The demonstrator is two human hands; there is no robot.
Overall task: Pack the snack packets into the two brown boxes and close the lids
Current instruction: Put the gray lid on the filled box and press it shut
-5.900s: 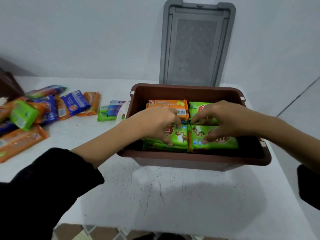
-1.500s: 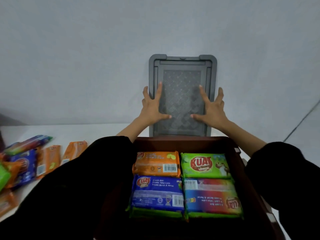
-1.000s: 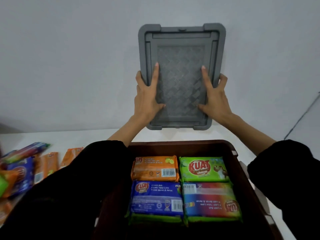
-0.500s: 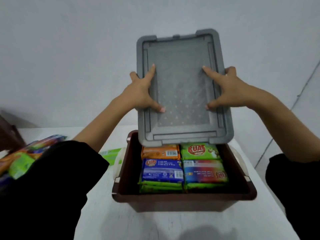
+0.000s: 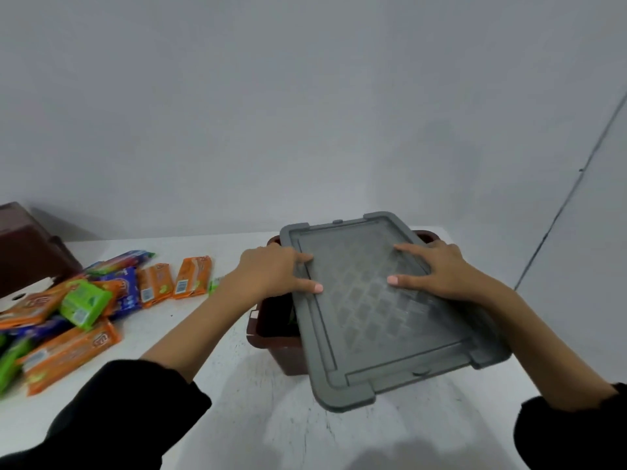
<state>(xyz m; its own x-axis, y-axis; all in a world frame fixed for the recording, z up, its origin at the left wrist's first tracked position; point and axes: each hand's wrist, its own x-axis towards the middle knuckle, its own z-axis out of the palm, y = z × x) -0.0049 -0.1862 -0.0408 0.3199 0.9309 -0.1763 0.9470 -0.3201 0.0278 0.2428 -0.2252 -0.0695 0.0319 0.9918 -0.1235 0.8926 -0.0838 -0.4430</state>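
The grey lid (image 5: pixel 380 320) lies almost flat over the brown box (image 5: pixel 274 337) on the white table, skewed so the box's left wall and a dark gap still show. My left hand (image 5: pixel 274 273) grips the lid's left edge, thumb on top. My right hand (image 5: pixel 437 269) grips its right edge, thumb and forefinger spread on the patterned top. The packets inside the box are hidden. Loose snack packets (image 5: pixel 81 300), orange, green and blue, lie in a heap at the left of the table.
A second brown box (image 5: pixel 30 252) stands at the far left by the wall, behind the heap. The grey wall runs close behind the table (image 5: pixel 237 401). The table's right edge lies just past the lidded box.
Both hands lifted the lid off the wall, tipped it forward and brought it down over the box. The packets in the box have gone out of sight beneath it.
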